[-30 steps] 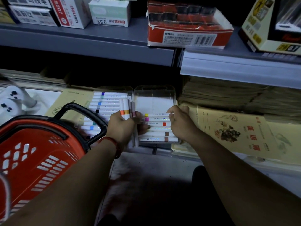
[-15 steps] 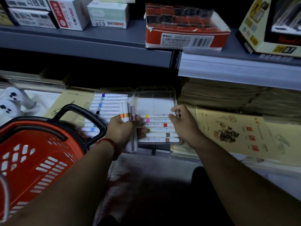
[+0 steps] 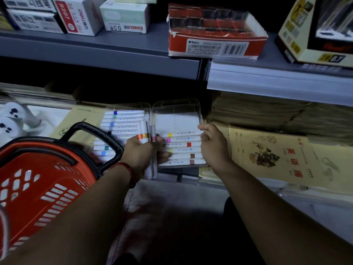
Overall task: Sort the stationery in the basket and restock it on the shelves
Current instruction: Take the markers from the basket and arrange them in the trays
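Clear plastic marker case (image 3: pixel 177 119) lay open on the lower shelf (image 3: pixel 315 197). I noted left hand (image 3: pixel 141 152) fingers clamped on white acrylic markers (image 3: pixel 145 131); right hand (image 3: pixel 212 148) at case rim, grip indeterminate. I judged flat, parallel seating best.

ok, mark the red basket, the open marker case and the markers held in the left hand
basket (image 3: pixel 24 163): head view, red slotted side wall.
marker case (image 3: pixel 177 121): head view, bare floor of right half.
markers (image 3: pixel 144 129): head view, white barrel above orange band, gripped by left hand (image 3: pixel 139 153).
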### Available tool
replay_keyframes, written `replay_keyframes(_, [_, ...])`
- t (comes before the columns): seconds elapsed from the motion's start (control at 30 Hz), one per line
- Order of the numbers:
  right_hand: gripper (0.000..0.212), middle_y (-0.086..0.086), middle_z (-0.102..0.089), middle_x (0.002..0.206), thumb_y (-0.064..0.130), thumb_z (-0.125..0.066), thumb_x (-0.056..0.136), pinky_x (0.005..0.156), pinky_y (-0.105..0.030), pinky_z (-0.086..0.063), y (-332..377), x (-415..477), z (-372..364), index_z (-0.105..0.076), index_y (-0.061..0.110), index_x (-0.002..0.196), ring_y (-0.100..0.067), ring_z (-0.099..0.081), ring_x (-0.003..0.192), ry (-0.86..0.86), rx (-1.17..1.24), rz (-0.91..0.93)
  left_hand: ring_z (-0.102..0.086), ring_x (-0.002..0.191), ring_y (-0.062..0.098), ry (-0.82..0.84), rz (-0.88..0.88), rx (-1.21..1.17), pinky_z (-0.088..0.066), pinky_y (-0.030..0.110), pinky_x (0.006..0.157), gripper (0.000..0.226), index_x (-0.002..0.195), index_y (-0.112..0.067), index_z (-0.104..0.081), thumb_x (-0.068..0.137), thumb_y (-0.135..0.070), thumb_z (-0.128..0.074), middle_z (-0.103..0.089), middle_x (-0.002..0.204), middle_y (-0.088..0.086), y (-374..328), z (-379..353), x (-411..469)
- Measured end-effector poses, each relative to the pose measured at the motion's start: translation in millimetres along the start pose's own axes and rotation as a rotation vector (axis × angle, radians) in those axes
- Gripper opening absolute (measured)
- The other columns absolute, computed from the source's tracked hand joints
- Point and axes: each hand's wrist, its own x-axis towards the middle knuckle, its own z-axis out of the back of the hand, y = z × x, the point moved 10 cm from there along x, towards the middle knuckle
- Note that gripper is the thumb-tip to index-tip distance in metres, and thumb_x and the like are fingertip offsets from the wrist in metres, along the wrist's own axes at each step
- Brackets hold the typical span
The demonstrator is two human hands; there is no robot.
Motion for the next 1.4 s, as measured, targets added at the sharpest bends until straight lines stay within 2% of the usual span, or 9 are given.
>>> replay_keyframes(0.13, [0.034,0.007,-0.066,0.132,0.014,-0.054,0.1,0.09,-0.036,-0.057,-2.4,0.7,-0.9,-0.057,0.027,0.131,-0.014,-0.068,0.105,-0.032,0.134,-0.04,-0.075,0.074,0.04,-0.117,-0.031,0.04,-0.063,0.05,0.071,0.011,0.101,0.011,-0.065,0.094,0.003,-0.061,-0.073,0.091,0.028,-2.6,14.2,0.1])
replay_keyframes(0.23, [0.032,0.004,-0.069,0.125,0.012,-0.06,0.097,0.092,-0.031,-0.054,-7.2,4.0,4.1,-0.063,0.019,0.128,-0.016,-0.066,0.109,-0.094,0.135,-0.062,-0.074,0.076,0.045,-0.149,-0.026,0.016,-0.062,0.053,0.071,0.01,0.097,0.013,-0.063,0.094,0.006,-0.057,-0.072,0.093,0.031,-3.6,22.1,0.0])
replay_keyframes(0.4, [0.017,0.009,-0.071,0.097,0.012,-0.067,0.092,0.088,-0.036,-0.059,-24.4,5.9,4.1,-0.073,0.02,0.106,-0.016,-0.07,0.096,-0.14,0.247,-0.166,-0.072,0.076,0.047,-0.051,0.008,-0.008,-0.06,0.059,0.075,0.01,0.1,0.014,-0.063,0.093,0.011,-0.056,-0.066,0.096,0.037,-5.4,10.6,-8.3])
replay_keyframes(0.63, [0.016,0.0,-0.074,0.096,0.007,-0.071,0.089,0.057,-0.019,-0.049,-27.6,8.9,5.6,-0.073,0.016,0.103,-0.015,-0.07,0.081,-0.121,0.316,-0.205,-0.072,0.081,0.05,0.004,-0.002,0.097,-0.063,0.051,0.067,0.018,0.104,0.022,-0.06,0.095,0.006,-0.06,-0.068,0.1,0.038,-8.0,6.2,-11.3])
replay_keyframes(0.8, [0.012,0.001,-0.072,0.081,0.006,-0.073,0.087,0.047,-0.016,-0.045,-32.7,10.3,6.4,-0.074,0.017,0.092,-0.007,-0.06,0.059,-0.112,0.357,-0.285,-0.073,0.073,0.045,-0.042,-0.034,0.085,-0.063,0.05,0.067,0.017,0.103,0.021,-0.061,0.093,0.006,-0.062,-0.068,0.09,0.036,-11.0,10.0,-10.6])
replay_keyframes(0.87, [0.017,0.002,-0.07,0.073,0.005,-0.07,0.087,0.052,-0.023,-0.047,-35.9,8.3,8.2,-0.073,0.021,0.082,-0.011,-0.059,0.057,-0.116,0.381,-0.276,-0.074,0.075,0.045,-0.045,-0.036,0.073,-0.062,0.047,0.067,0.017,0.104,0.02,-0.062,0.093,0.007,-0.062,-0.069,0.092,0.035,-11.3,7.4,-10.4])
replay_keyframes(0.97, [0.018,0.0,-0.075,0.082,0.007,-0.068,0.087,0.063,-0.028,-0.052,-33.7,2.3,12.7,-0.075,0.022,0.081,-0.013,-0.064,0.067,-0.132,0.342,-0.19,-0.074,0.077,0.046,-0.038,-0.025,0.079,-0.063,0.049,0.069,0.017,0.106,0.019,-0.062,0.094,0.006,-0.061,-0.07,0.097,0.035,-9.7,3.7,-10.0])
replay_keyframes(1.17, [0.011,0.01,-0.074,0.08,0.01,-0.077,0.083,0.064,-0.015,-0.05,-22.5,-7.2,17.1,-0.077,0.019,0.088,0.003,-0.067,0.069,-0.168,0.208,-0.055,-0.074,0.076,0.044,-0.116,0.008,0.041,-0.062,0.054,0.071,0.015,0.105,0.016,-0.061,0.093,0.008,-0.057,-0.07,0.097,0.035,-5.3,12.8,-6.0])
replay_keyframes(1.4, [0.017,0.003,-0.078,0.083,0.003,-0.072,0.085,0.077,-0.029,-0.059,-27.5,-9.5,15.4,-0.081,0.016,0.092,-0.012,-0.074,0.079,-0.227,0.253,-0.036,-0.074,0.077,0.044,-0.1,0.042,0.027,-0.063,0.047,0.069,0.014,0.104,0.015,-0.063,0.091,0.01,-0.06,-0.071,0.094,0.034,-2.6,12.0,-5.4])
